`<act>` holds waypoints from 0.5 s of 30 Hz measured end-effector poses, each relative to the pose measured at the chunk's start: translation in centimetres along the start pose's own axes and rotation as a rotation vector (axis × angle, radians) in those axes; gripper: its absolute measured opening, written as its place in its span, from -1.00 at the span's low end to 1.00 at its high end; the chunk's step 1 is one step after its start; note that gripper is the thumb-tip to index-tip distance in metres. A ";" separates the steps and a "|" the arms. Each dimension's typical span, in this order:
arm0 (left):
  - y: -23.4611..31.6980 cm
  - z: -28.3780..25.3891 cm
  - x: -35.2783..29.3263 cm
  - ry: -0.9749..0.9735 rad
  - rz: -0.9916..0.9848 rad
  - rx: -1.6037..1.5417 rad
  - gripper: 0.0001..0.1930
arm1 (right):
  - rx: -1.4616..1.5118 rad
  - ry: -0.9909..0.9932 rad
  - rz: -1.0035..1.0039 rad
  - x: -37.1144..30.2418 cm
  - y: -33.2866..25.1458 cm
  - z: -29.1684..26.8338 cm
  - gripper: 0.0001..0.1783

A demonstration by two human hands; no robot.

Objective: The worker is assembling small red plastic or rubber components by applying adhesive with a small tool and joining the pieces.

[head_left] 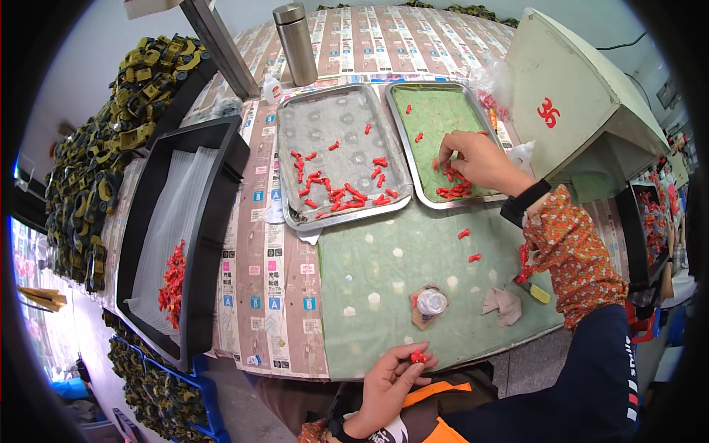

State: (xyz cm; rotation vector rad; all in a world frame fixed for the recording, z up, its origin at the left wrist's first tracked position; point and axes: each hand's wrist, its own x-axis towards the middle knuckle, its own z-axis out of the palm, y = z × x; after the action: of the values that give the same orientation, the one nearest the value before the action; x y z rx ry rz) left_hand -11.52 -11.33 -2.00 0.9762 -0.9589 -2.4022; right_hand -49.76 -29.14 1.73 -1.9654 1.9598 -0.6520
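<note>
Near the front edge of the table, my left hand (pixel 386 387) pinches a small red plastic figure (pixel 418 357) between thumb and fingers. My right hand (pixel 484 164) reaches over the metal tray lined with green cloth (pixel 443 107), its fingers bent down among small red figures (pixel 453 191); whether one is caught between the fingertips is hidden. To its left, a second metal tray with a grey lining (pixel 314 122) holds several scattered red figures (pixel 353 196). Two loose red figures (pixel 474 258) lie on the green mat (pixel 362 251) below the right hand.
A clear round container (pixel 431 302) stands on the mat beside a crumpled cloth (pixel 502 306) and a yellow-handled tool (pixel 540 294). On the left is a long black bin (pixel 209 244). A steel flask (pixel 296 46) and white box (pixel 569 96) stand farther back. Toy vehicles (pixel 85 177) are heaped left.
</note>
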 end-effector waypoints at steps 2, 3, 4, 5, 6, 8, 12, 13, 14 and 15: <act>0.0 0.0 0.0 -0.009 0.001 0.014 -0.63 | 0.030 0.044 -0.081 0.0 0.4 -0.1 -0.83; 0.0 0.0 0.0 -0.008 -0.002 0.013 -0.63 | 0.039 0.119 -0.091 -0.2 0.9 -0.4 -0.82; -0.1 0.0 0.0 -0.007 -0.005 0.012 -0.64 | 0.049 0.193 -0.101 -0.2 1.3 -0.6 -0.82; -0.1 0.1 0.0 -0.007 -0.007 0.011 -0.64 | 0.033 0.170 -0.043 -0.4 1.5 -0.8 -0.83; 0.0 0.1 0.0 -0.005 -0.017 0.015 -0.64 | 0.020 0.147 0.014 -0.6 0.8 -1.3 -0.84; 0.3 0.1 0.0 -0.001 -0.035 0.022 -0.64 | -0.007 0.090 0.081 -0.7 0.2 -1.7 -0.87; 0.3 0.0 0.0 -0.017 -0.029 0.019 -0.64 | -0.042 0.059 0.097 -0.6 0.0 -1.8 -0.91; 0.3 0.0 -0.1 -0.016 -0.033 0.019 -0.64 | -0.044 0.076 0.092 -0.5 0.2 -1.6 -0.92; 0.3 0.0 0.0 -0.015 -0.038 0.018 -0.64 | -0.034 0.072 0.080 -0.3 0.4 -1.4 -0.92; 0.2 0.0 -0.1 -0.016 -0.037 0.013 -0.64 | -0.023 0.070 0.067 -0.2 0.6 -1.2 -0.91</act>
State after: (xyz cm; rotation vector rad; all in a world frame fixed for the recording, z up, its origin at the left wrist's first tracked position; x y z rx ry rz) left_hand -11.46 -11.46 -1.79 0.9894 -0.9720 -2.4410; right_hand -50.83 -28.86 2.43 -1.9056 2.0733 -0.6937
